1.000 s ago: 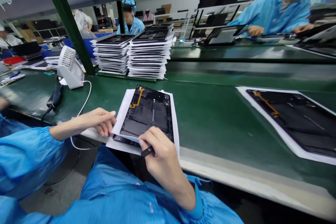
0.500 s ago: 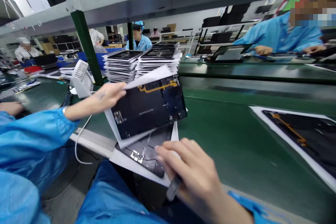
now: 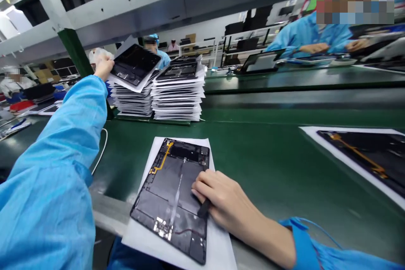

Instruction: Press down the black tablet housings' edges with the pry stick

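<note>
My left hand (image 3: 103,66) reaches far forward, closed on the left edge of a black tablet housing (image 3: 136,65) backed by a white sheet. The held housing is tilted just above the left stack of sheets and housings (image 3: 131,102); whether it touches the stack I cannot tell. Close to me, another open tablet housing (image 3: 158,177) with an orange flex cable lies on white paper (image 3: 139,238). My right hand (image 3: 221,198) rests over that housing's right edge. Its curled fingers hold a dark stick-like tool (image 3: 204,208), whose tip is hidden.
A second stack of housings and sheets (image 3: 179,99) stands beside the left one. Another housing on paper (image 3: 360,156) lies at the right on the green bench (image 3: 259,164). A metal beam (image 3: 190,8) crosses overhead. A co-worker in blue (image 3: 316,42) sits opposite.
My left hand has carried the housing with its sheet forward and left, from above the near housing to the left stack. The near housing is uncovered. My right hand still holds the dark tool.
</note>
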`<state>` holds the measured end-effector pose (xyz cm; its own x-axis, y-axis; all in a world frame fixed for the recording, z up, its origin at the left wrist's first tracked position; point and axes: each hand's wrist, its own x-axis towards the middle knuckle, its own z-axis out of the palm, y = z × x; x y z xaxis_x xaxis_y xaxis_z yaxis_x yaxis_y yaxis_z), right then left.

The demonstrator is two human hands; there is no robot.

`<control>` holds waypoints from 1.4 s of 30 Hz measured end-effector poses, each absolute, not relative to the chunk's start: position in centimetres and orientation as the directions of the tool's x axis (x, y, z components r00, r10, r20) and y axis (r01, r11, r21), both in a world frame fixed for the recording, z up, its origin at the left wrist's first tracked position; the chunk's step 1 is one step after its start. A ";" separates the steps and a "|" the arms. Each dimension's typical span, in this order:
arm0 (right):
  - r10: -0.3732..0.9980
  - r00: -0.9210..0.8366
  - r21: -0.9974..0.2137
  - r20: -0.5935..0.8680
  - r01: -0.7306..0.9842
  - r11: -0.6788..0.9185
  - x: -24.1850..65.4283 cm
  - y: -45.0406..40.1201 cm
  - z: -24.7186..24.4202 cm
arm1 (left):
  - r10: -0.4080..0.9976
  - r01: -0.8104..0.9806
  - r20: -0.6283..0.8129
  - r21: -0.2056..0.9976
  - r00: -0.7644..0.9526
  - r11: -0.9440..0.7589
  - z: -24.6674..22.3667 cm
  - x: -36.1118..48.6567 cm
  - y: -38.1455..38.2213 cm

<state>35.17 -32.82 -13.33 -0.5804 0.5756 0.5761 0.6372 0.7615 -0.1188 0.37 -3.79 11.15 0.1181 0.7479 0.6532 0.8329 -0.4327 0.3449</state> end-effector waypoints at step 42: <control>0.692 -0.579 -0.069 0.430 0.743 0.665 34.7 -32.4 -13.8 | 0.871 0.751 -0.455 0.637 0.182 0.176 -5.3 4.0 -32.5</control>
<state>34.73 -32.44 -13.78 -0.5794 0.6924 0.4300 0.7434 0.6652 -0.0694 4.02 -32.54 -5.32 0.1824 0.8714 -0.4553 0.7506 0.1757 0.6369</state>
